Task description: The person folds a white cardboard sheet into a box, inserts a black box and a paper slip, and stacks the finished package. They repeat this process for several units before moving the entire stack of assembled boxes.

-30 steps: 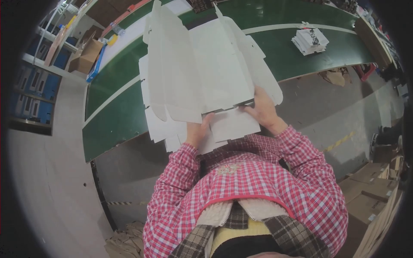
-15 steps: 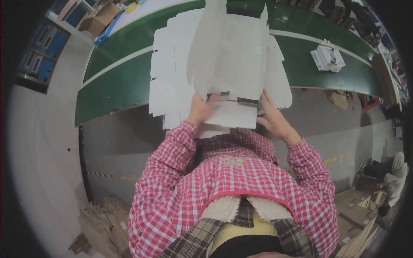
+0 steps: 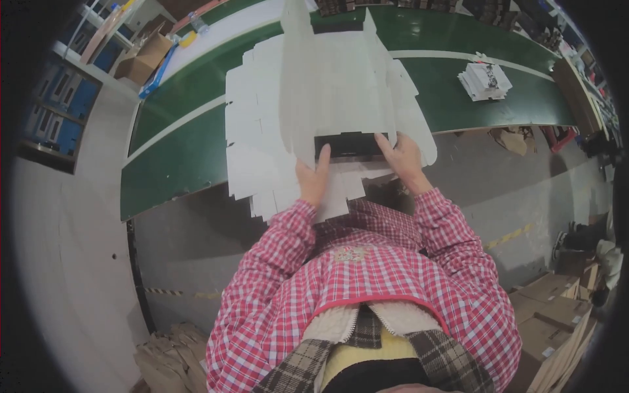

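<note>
Near flap point(image 3: 352, 145) raised since earlier, black face showing. White carton point(image 3: 344, 78): probably light, stiff, creasable; best held at flap ends, where left hand point(image 3: 314, 178) and right hand point(image 3: 406, 160) pinch.

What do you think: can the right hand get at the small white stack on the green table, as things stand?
Probably not directly: the right hand looks busy at the open white box, and a white cardboard flap lies between hand and stack.

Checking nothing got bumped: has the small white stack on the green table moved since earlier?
No; relative to the white line, the white stack stays put.
</note>
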Demonstrator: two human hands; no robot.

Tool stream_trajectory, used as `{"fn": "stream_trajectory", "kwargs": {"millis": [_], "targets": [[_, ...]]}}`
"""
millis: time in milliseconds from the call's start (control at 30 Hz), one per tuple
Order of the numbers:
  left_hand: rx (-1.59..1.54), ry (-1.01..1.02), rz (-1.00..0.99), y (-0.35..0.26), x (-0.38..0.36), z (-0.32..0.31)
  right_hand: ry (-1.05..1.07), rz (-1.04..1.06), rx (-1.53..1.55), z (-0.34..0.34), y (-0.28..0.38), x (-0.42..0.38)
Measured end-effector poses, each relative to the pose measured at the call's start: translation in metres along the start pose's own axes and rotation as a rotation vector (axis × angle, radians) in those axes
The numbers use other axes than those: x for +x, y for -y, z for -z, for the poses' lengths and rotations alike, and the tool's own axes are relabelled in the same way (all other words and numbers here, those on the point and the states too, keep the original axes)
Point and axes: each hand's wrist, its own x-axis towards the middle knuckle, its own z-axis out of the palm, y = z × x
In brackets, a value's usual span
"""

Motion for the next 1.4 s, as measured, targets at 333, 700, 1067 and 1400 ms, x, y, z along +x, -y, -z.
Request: {"fn": "stream_trajectory", "kwargs": {"millis": [333,700,1067,1400], "targets": [[0.057,-0.169,-0.220,-0.028,0.022,-0.075,-0.485,0.794,-0.186,-0.017,-0.004,-0.041],[-0.081,0.161,-0.324,-0.070,0.014,-0.198,-0.032,0.068,-0.393,0.086,-0.056,0.005],[-0.146,-0.096,-0.596,-0.237,0.207,-0.178,-0.833,0.927,-0.525,0.256,-0.124,0.078],[1.128,0.245,-1.638,-0.233,0.191,-0.275,-0.937,0.499,-0.633,0.253,-0.178,0.080]]}}
